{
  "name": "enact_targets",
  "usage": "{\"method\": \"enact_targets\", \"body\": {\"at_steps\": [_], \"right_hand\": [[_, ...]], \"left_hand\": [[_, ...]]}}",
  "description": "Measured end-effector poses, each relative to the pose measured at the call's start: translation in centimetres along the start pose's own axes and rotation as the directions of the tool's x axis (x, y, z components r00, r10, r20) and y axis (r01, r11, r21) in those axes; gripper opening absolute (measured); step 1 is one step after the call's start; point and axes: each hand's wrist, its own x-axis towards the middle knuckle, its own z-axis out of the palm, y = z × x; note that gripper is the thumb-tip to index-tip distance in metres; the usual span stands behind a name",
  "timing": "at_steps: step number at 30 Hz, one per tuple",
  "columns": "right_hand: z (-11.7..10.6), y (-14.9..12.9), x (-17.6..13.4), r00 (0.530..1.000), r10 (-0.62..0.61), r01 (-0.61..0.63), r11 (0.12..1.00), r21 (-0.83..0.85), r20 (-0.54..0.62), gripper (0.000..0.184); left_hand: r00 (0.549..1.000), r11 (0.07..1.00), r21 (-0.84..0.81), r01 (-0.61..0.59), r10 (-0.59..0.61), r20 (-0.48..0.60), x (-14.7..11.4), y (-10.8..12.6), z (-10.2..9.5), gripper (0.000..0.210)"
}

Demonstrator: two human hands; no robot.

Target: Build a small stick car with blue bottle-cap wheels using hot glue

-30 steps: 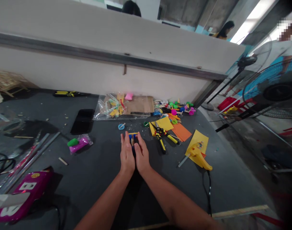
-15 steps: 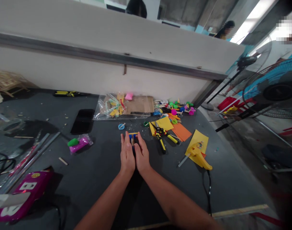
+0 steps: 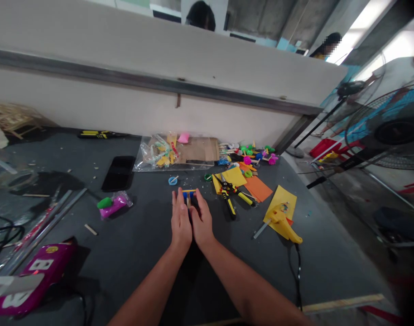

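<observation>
Where the left hand (image 3: 181,225) and the right hand (image 3: 202,222) are held nearly palm to palm, a small blue-and-yellow piece (image 3: 190,195) is pressed between their straightened fingers. Its crossbar (image 3: 189,190) seems already set in place; whether the joint is firm cannot be told, since much is hidden. Beyond, to the right, the yellow glue gun (image 3: 282,223) and the cutters (image 3: 229,194) are left unheld. The blue ring (image 3: 173,181) and, farther back, the colourful parts (image 3: 247,160) lie apart, unjoined to the piece.
</observation>
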Motion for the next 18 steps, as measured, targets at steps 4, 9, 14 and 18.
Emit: {"method": "enact_targets", "body": {"at_steps": [4, 9, 14, 18], "right_hand": [[-0.03, 0.01, 0.04, 1.000, -0.008, 0.008, 1.000, -0.005, 0.007, 0.053], [-0.10, -0.10, 0.03, 1.000, -0.002, 0.002, 1.000, 0.004, 0.019, 0.055], [-0.07, 0.02, -0.02, 1.000, 0.003, -0.003, 1.000, 0.025, 0.018, 0.057], [-0.04, -0.01, -0.02, 1.000, 0.001, -0.001, 1.000, 0.015, 0.014, 0.056]], "left_hand": [[1.000, 1.000, -0.018, -0.006, 0.006, -0.010, 0.01, 0.08, 0.00, 0.050], [1.000, 0.999, -0.042, 0.007, -0.008, -0.016, -0.02, -0.06, 0.10, 0.052], [0.999, 0.996, -0.087, -0.008, 0.004, -0.046, 0.00, -0.24, 0.21, 0.053], [0.999, 0.997, -0.079, -0.001, -0.003, -0.047, 0.01, -0.12, 0.15, 0.053]]}}
